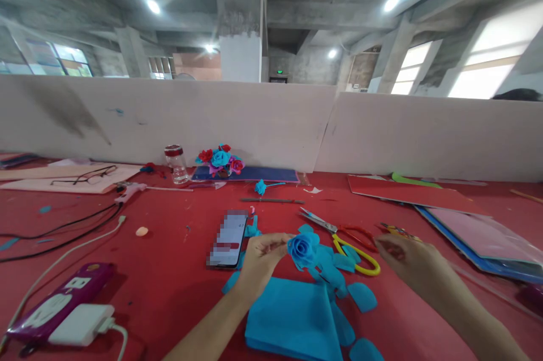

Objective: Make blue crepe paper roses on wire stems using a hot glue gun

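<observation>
A blue paper rose [302, 249] is held by its base in my left hand [265, 256], whose fingers are pinched together. My right hand [399, 253] is at the right, just past the scissors, beside a small patterned yellowish object [396, 230]; its fingers are curled, and whether they grip anything is unclear. Scissors [365, 266] with red and yellow handles lie partly open between the hands. Several cut blue petals [362, 297] are scattered beneath the rose and around a stack of blue paper [291, 316]. A phone [227, 242] lies left of my left hand.
Behind are a potted paper bouquet [220, 158], a glass jar [177, 166], a small blue flower [260, 187] and a thin rod [271, 201]. A glue gun [129, 191], cables and a purple power strip [63, 299] lie left. Coloured sheets [487, 236] are at the right.
</observation>
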A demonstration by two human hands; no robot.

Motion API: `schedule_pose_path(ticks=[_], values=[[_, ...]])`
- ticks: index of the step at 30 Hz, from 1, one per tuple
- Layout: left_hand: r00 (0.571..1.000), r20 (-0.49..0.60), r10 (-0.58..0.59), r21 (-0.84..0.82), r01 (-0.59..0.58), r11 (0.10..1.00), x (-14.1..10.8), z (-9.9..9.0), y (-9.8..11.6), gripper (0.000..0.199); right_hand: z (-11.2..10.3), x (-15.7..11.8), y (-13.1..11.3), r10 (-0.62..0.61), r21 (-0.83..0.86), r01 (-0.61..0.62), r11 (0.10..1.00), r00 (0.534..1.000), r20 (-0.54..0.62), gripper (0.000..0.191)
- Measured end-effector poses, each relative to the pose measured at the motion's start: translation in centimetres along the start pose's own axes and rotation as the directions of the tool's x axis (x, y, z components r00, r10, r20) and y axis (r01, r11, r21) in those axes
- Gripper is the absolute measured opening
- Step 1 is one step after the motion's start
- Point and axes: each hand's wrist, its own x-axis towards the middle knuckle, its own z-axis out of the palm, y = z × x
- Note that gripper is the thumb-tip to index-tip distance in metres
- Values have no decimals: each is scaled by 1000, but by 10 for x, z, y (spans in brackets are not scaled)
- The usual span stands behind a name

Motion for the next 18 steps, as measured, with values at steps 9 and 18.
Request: schedule_pose_path(ticks=[9,18], values=[[976,-132,-174,-163,152,975,5,0,-6,17,70,6,-36,-195,-51,191,980,978,-74,29],[950,-130,-286,-173,262,949,9,-2,-10,24,85,4,3,-318,16,317,948,946,67,16]])
